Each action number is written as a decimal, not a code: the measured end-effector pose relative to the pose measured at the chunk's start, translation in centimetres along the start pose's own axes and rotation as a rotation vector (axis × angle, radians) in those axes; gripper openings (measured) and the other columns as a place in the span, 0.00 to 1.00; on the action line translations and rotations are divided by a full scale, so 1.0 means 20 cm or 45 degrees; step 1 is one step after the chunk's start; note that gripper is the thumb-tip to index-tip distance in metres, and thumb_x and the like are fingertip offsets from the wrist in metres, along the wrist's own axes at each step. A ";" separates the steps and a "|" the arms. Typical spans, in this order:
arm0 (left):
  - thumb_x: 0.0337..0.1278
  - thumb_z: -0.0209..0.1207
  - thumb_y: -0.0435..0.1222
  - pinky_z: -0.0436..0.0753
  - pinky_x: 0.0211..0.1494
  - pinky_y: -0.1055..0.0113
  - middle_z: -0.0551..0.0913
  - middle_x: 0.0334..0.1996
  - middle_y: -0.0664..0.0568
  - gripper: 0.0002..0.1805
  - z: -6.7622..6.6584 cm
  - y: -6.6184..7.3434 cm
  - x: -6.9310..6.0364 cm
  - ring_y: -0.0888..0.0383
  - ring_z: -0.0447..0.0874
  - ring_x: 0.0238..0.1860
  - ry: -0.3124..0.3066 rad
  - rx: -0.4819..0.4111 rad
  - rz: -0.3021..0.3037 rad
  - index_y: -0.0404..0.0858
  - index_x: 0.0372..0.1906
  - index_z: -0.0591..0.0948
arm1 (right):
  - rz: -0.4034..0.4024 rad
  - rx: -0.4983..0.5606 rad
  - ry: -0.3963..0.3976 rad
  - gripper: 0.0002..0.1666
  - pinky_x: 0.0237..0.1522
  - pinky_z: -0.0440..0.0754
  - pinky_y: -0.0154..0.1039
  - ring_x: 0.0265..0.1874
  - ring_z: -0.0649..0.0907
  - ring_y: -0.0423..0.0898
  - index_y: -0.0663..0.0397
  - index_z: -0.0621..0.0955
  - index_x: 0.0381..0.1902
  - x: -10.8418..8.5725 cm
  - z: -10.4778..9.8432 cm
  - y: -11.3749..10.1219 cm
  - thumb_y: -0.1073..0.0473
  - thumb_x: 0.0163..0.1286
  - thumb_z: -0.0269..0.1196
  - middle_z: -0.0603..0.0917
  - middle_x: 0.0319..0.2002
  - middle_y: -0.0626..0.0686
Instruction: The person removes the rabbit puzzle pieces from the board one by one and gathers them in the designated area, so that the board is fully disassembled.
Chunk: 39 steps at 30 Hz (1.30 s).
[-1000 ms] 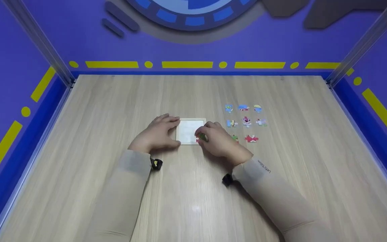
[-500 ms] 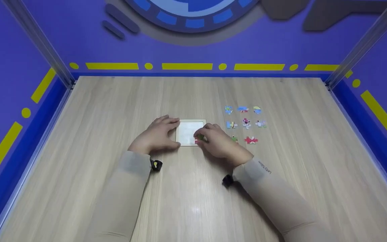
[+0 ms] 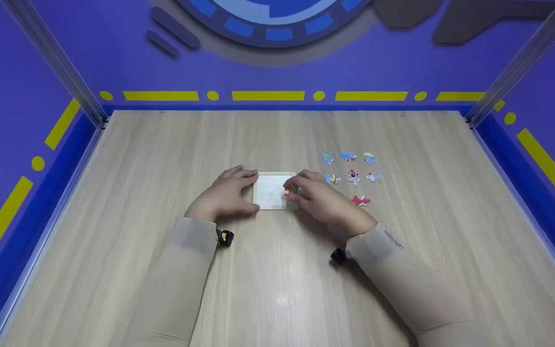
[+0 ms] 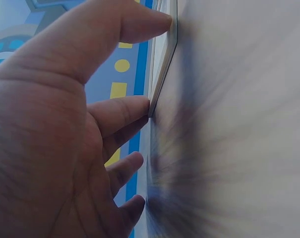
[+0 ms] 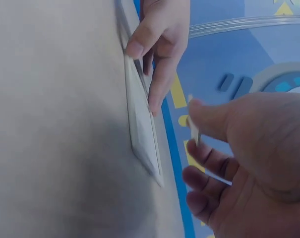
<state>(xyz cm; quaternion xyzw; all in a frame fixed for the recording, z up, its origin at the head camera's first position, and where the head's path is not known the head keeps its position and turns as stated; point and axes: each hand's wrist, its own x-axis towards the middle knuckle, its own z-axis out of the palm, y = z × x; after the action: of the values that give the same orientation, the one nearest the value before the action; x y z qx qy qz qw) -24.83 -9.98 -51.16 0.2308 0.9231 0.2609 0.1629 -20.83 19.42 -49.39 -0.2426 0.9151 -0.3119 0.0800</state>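
In the head view a shallow white tray frame [image 3: 270,191] with a pale wooden rim lies mid-table. My left hand [image 3: 224,193] rests at its left side, thumb at the near corner and index finger at the far one. The left wrist view shows the thumb [image 4: 147,25] fairly straight against the rim. Over the tray's right part, my right hand [image 3: 318,195] pinches a red and green puzzle piece [image 3: 288,192] between thumb and fingers. Seen edge-on in the right wrist view, the puzzle piece [image 5: 195,131] is held apart from the tray [image 5: 142,124].
Several loose puzzle pieces lie in rows right of the tray, among them a blue one [image 3: 328,157], a pink-faced one [image 3: 353,177] and a red one [image 3: 360,200]. Purple walls [image 3: 277,72] enclose the wooden tabletop [image 3: 268,270] at the back and sides.
My right hand has shifted right and slightly away from me, still pinching the puzzle piece. It now hides the green piece in the nearest row. My left hand has stayed at the tray.
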 end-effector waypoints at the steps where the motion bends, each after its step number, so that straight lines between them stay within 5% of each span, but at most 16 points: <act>1: 0.61 0.75 0.51 0.47 0.98 0.39 0.64 0.91 0.54 0.54 0.00 0.00 0.00 0.41 0.44 0.96 -0.002 0.002 -0.003 0.42 0.89 0.68 | 0.005 0.026 -0.006 0.20 0.71 0.83 0.60 0.68 0.79 0.59 0.54 0.85 0.70 -0.01 -0.01 0.01 0.53 0.90 0.62 0.83 0.65 0.57; 13: 0.61 0.74 0.51 0.47 0.98 0.39 0.63 0.92 0.54 0.54 -0.01 0.01 0.00 0.41 0.44 0.96 -0.008 0.006 -0.001 0.41 0.90 0.67 | -0.061 0.153 0.005 0.20 0.70 0.86 0.60 0.65 0.83 0.59 0.55 0.85 0.71 -0.21 -0.16 0.20 0.60 0.86 0.66 0.85 0.66 0.54; 22: 0.61 0.73 0.51 0.48 0.98 0.40 0.64 0.91 0.53 0.52 0.00 0.00 0.00 0.41 0.46 0.96 -0.003 0.020 0.022 0.40 0.89 0.68 | 0.119 0.142 0.037 0.20 0.76 0.80 0.67 0.78 0.77 0.66 0.50 0.85 0.72 -0.39 -0.28 0.38 0.55 0.88 0.64 0.81 0.71 0.55; 33: 0.62 0.73 0.52 0.48 0.98 0.37 0.64 0.92 0.53 0.53 0.00 0.00 0.00 0.40 0.44 0.96 -0.005 0.025 0.011 0.41 0.89 0.67 | 0.235 0.058 0.138 0.22 0.73 0.81 0.67 0.70 0.82 0.63 0.49 0.85 0.72 -0.54 -0.41 0.52 0.57 0.86 0.67 0.83 0.70 0.56; 39: 0.63 0.73 0.52 0.47 0.98 0.37 0.63 0.92 0.53 0.53 0.00 0.01 -0.01 0.40 0.44 0.96 -0.013 0.033 0.010 0.41 0.90 0.67 | 0.259 0.035 0.197 0.23 0.66 0.81 0.52 0.66 0.82 0.57 0.46 0.86 0.73 -0.58 -0.44 0.57 0.57 0.84 0.69 0.84 0.69 0.53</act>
<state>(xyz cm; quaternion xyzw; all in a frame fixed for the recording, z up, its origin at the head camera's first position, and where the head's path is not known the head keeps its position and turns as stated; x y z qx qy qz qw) -24.68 -9.97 -51.03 0.2379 0.9247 0.2481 0.1637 -17.80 37.66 -49.31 -0.1226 0.9341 -0.3323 0.0438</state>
